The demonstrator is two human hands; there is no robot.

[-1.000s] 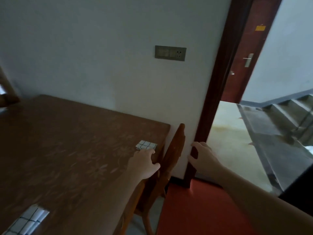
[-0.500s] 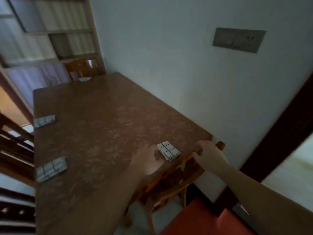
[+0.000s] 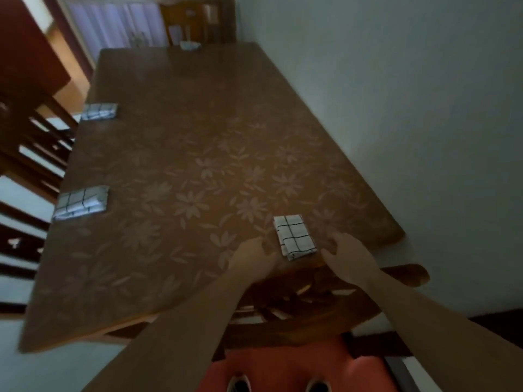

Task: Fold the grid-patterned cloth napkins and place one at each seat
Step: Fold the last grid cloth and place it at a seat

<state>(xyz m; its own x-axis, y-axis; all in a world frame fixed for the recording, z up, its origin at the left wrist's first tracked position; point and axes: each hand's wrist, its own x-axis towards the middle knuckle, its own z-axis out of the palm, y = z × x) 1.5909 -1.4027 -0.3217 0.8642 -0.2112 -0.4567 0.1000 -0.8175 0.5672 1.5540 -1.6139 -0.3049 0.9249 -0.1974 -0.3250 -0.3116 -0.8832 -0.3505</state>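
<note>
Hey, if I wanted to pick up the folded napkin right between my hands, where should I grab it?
Probably pinch the near short end of the folded napkin, coming from the table edge where you stand. It lies flat as a narrow rectangle, with that end nearest you and its long sides flanked by your left hand and right hand.

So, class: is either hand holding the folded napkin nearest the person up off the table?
No. The napkin lies flat on the table, with the left hand and right hand at either side of it.
</note>
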